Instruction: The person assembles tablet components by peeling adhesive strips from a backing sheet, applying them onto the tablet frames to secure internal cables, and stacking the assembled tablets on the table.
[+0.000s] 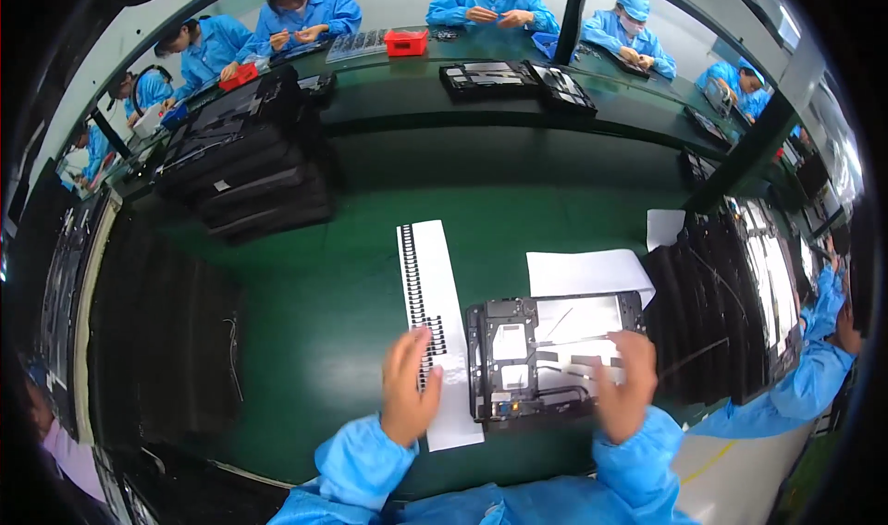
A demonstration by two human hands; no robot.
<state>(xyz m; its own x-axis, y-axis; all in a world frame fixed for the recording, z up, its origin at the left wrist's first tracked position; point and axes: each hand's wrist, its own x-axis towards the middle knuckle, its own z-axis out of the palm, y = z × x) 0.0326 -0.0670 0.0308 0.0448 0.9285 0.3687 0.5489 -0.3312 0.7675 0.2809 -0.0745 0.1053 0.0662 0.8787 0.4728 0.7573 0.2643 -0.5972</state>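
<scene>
A tablet-like device with its inside exposed lies on the green bench in front of me, showing a black frame, silver plates and thin cables. Just left of it lies a long white sheet with a column of small black adhesive pieces along its left side. Over the lower part of this sheet is my left hand, thumb and fingers apart, fingertips by the black pieces. My right hand hovers at or rests on the device's right side, fingers curved and apart; nothing shows between them.
Another white sheet lies behind the device. Black trays with device parts are stacked at right, and more black stacks stand far left and near left. Across the bench, several people in blue work beside red bins.
</scene>
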